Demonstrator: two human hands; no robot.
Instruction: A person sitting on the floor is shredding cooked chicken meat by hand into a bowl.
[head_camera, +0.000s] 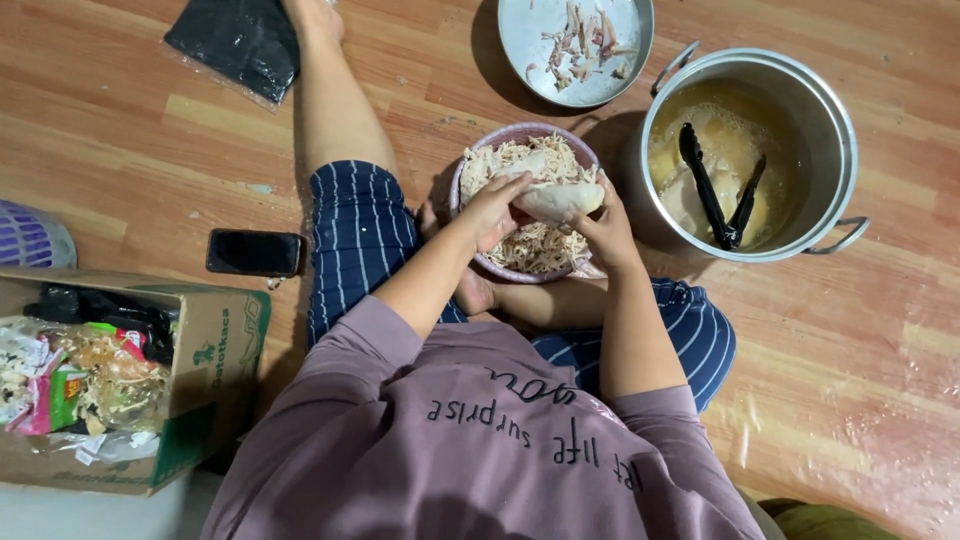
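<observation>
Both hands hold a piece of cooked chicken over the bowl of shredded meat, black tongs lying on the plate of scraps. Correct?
Not quite. In the head view the black tongs stand in the metal pot of broth, not on the plate of scraps. The rest holds: left hand and right hand hold the chicken piece over the bowl of shredded meat.

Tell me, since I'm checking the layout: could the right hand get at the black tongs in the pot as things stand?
Probably yes: the pot stands uncovered beside the right hand, the tongs lean inside, nothing between. But that hand now grips the chicken piece.
</observation>
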